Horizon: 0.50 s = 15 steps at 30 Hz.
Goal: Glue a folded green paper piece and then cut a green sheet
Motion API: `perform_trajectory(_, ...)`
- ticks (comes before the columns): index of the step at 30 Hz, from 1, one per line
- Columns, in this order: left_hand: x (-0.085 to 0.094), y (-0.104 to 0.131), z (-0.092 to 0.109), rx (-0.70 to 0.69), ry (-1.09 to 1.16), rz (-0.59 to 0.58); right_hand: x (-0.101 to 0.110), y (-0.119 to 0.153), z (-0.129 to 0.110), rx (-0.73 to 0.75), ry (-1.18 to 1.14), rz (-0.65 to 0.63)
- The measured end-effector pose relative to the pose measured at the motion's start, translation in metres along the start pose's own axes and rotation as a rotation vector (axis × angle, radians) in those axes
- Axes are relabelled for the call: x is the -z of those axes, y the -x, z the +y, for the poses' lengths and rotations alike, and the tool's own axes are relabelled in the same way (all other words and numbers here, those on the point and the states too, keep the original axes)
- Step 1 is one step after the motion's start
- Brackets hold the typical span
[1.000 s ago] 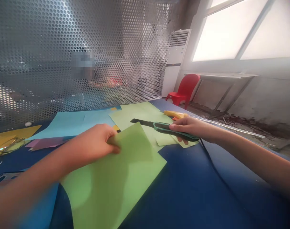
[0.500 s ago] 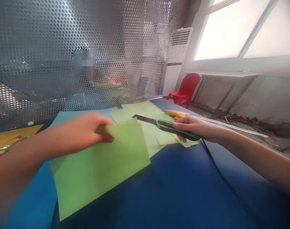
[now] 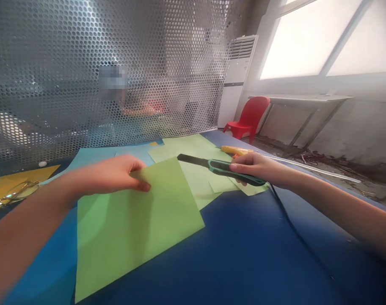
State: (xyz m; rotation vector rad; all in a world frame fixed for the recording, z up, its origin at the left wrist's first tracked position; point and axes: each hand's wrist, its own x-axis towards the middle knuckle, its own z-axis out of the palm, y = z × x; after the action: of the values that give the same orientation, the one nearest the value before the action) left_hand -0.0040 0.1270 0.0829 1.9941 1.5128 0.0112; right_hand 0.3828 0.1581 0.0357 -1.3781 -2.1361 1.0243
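My left hand (image 3: 123,173) pinches the upper edge of a green sheet of paper (image 3: 139,228), thumb in front and fingers behind. The sheet is raised at a tilt in front of me. In my right hand (image 3: 252,167) is a green and black utility knife (image 3: 223,167), its dark blade extended and pointing left. The blade tip is beside the sheet's top right corner; whether they touch I cannot tell. Behind lie light green paper pieces (image 3: 196,148) on the blue table (image 3: 244,245). A yellow-handled tool (image 3: 235,150) lies just beyond my right hand.
Blue paper (image 3: 50,262) lies at the left, with glasses (image 3: 13,197) on yellow paper (image 3: 43,173). A perforated metal screen (image 3: 117,42) borders the table's far side; a person shows behind it. A red chair (image 3: 252,116) stands beyond. A dark cord (image 3: 294,231) crosses the right side.
The green sheet has swung a little, its lower right corner moving down and right. The knife blade has shifted slightly relative to the sheet's top corner. Both hands keep their grip.
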Motion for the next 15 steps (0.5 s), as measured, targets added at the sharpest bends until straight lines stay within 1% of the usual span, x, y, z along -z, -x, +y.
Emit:
perform_trajectory(6, 0.000, 0.000, 0.005, 0.028, 0.027, -0.038, 0.001, -0.001, 0.002, 0.014, 0.007, 0.019)
perform_trajectory(8, -0.001, 0.002, 0.008, 0.044, 0.040, -0.034, 0.001, -0.001, 0.002, 0.018, 0.017, 0.015)
perform_trajectory(12, -0.002, 0.004, 0.011, 0.061, 0.071, -0.024, 0.000, -0.004, 0.003, 0.029, 0.056, -0.016)
perform_trajectory(15, -0.004, 0.001, 0.010, 0.047, 0.116, -0.034, -0.003, -0.006, 0.003, 0.037, 0.088, -0.051)
